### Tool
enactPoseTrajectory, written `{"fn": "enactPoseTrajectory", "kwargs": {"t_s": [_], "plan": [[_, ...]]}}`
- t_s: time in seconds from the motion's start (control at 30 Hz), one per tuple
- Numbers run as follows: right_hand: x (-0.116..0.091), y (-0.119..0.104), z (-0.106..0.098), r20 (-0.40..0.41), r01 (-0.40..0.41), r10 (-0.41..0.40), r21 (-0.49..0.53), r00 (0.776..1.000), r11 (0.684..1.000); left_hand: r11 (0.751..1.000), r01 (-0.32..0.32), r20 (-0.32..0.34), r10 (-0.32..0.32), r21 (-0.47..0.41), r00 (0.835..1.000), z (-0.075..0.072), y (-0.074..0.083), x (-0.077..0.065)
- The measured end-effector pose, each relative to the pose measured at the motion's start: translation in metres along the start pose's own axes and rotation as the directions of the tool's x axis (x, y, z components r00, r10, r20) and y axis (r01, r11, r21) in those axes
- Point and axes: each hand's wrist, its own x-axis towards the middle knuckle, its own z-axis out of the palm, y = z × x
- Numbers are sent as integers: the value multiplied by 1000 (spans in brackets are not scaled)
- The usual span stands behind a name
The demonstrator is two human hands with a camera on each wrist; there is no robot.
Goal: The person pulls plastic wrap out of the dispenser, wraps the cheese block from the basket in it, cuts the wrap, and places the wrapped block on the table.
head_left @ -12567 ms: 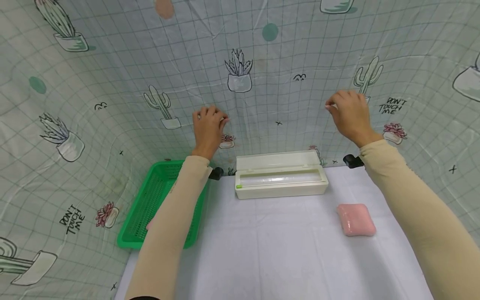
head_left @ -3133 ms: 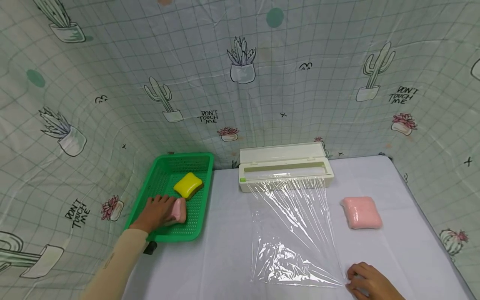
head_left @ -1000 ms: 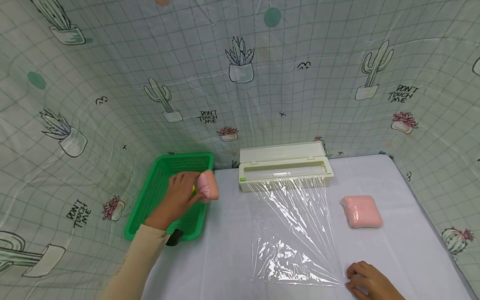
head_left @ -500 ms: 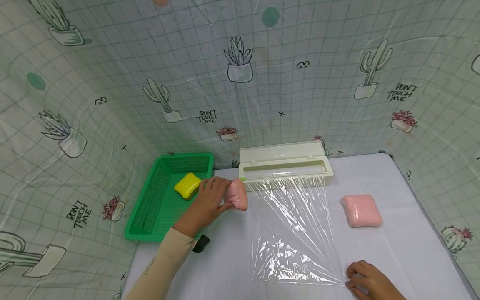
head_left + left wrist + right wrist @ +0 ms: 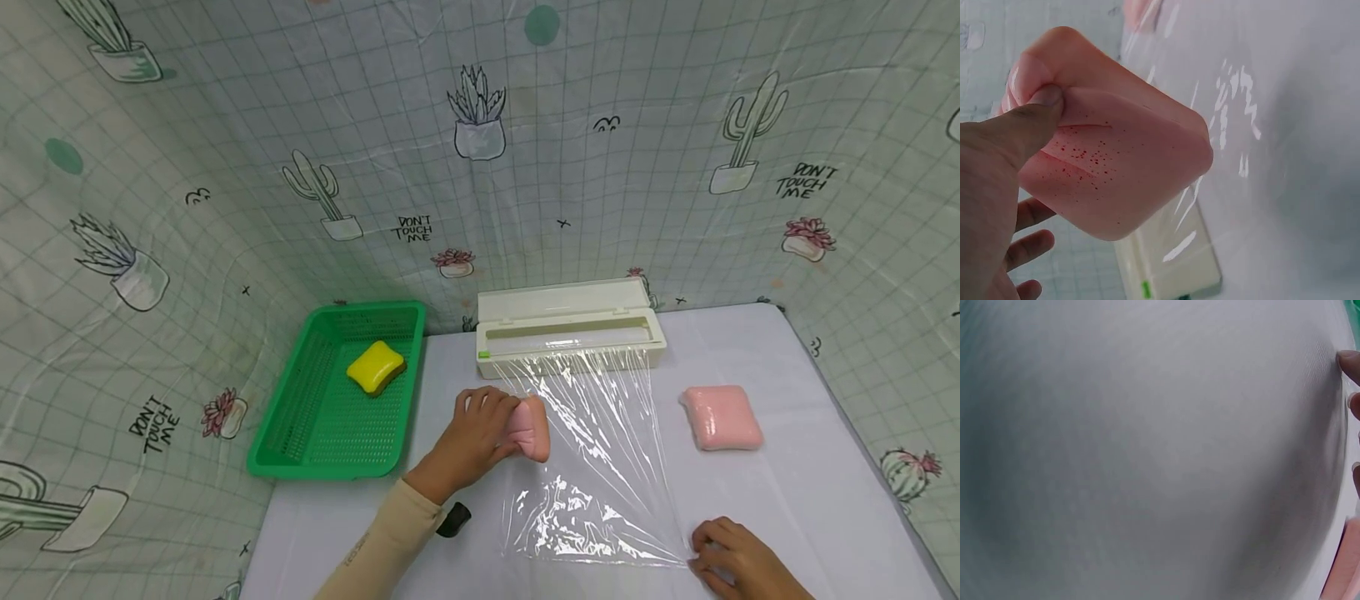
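So the left hand (image 5: 468, 433) has a pink block (image 5: 534, 429) pinched near one corner, thumb on one face, a few other fingers sticking out loose behind it. The block hangs tilted above the left part of the clear film (image 5: 570, 500), and the left wrist cam shows red specks on it. Right hand (image 5: 738, 562) has bent fingers right at the film's near right corner, can't tell if it's pinching or just pressing. The film comes out of a white dispenser box (image 5: 497, 368), lid up, green tab on the left, no brand I can make out. Shiny second pink block (image 5: 723, 418) sits right of the film, yellow block (image 5: 375, 367) in the green basket (image 5: 258, 462). Backdrop lettering (image 5: 414, 227) reads "DON'T TOUCH ME" lol, sleeve print (image 5: 356, 548) is too small to read
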Motion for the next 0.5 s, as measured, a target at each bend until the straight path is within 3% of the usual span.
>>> {"fn": "enactPoseTrajectory", "kwargs": {"t_s": [0.27,0.5], "plan": [[-1,1,-2,3,-1,1,4,1000,1000,998,-15,67,10,63,998,22,34,2],[-1,0,2,-47,27,-27,9,999,1000,988,-30,127,11,151,992,34,57,6]]}}
